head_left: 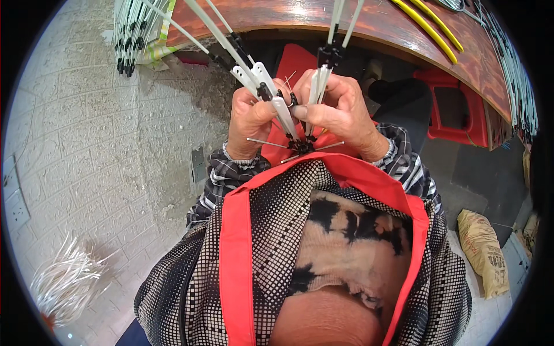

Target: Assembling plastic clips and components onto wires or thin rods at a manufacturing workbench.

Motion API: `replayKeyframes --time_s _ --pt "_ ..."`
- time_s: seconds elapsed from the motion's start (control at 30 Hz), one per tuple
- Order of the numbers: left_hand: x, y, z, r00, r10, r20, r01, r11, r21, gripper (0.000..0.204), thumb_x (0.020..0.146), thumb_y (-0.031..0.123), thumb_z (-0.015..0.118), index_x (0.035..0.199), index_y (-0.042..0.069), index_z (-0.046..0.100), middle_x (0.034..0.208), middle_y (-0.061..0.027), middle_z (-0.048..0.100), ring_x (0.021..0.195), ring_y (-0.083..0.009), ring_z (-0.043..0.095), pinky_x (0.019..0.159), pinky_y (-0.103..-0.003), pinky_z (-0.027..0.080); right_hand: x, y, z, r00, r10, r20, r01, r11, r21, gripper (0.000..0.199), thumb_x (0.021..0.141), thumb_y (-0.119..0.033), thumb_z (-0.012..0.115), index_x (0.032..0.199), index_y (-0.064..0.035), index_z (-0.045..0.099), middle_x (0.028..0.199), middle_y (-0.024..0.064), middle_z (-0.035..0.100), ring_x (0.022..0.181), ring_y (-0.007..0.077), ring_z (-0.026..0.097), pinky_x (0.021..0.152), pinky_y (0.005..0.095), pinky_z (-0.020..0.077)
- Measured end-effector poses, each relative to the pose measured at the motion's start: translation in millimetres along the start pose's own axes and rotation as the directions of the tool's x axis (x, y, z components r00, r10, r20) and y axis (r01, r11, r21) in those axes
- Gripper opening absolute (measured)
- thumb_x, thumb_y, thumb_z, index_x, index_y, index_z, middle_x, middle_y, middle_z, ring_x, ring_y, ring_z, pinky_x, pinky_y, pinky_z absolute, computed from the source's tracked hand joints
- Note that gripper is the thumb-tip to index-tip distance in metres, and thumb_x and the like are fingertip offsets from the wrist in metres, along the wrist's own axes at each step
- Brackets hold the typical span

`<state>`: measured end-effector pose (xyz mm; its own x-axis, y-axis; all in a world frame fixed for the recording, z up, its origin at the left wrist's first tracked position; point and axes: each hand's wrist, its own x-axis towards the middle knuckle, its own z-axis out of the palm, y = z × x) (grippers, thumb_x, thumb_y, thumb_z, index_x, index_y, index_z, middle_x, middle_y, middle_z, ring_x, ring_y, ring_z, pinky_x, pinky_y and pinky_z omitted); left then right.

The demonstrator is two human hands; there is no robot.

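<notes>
My L hand (245, 124) & R hand (349, 115) both pinch the rib frame (283, 113); prob. light, springy, thin rods (214, 30) bendable, so best held nr. blk. joints (330, 56).

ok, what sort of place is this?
Likely a small informal workshop, maybe home-based: a bundle of thin rods with black fittings hangs at the edge of a wooden table, a jointed rod frame is being held, and a tan sack lies nearby.

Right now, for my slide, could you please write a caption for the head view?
Left grip and right grip holding white rods with black joints near a brown table.
</notes>
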<state>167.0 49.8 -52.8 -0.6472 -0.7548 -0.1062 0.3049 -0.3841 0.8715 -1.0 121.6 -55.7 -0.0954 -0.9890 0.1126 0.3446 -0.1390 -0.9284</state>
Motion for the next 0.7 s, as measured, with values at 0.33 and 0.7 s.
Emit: replayKeyframes --time_s 0.33,0.7 --pt "-1.3 5.4 6.4 0.999 -0.016 -0.035 0.019 0.997 0.080 0.019 0.079 0.014 0.073 0.085 0.000 0.062 0.082 -0.0059 0.060 0.076 -0.0134 0.055 0.070 -0.027 0.044 -0.1 -13.6 6.9 0.992 0.119 0.031 -0.116 0.991 -0.072 0.036 0.073 -0.010 0.079 0.107 -0.0001 0.070 0.078 -0.0018 0.066 0.070 0.0043 0.058 0.066 0.0232 0.0495" --pt "-3.6 -10.2 3.6 0.998 -0.027 -0.060 0.019 0.991 -0.129 0.020 0.086 0.020 0.066 0.079 0.002 0.058 0.080 -0.0052 0.060 0.071 -0.0109 0.052 0.064 -0.026 0.041 -0.6 -12.3 15.5 0.997 0.070 0.035 -0.071 0.997 0.041 0.017 0.071 0.002 0.078 0.076 0.0008 0.062 0.075 0.0005 0.059 0.064 0.0084 0.057 0.060 0.0235 0.0467"
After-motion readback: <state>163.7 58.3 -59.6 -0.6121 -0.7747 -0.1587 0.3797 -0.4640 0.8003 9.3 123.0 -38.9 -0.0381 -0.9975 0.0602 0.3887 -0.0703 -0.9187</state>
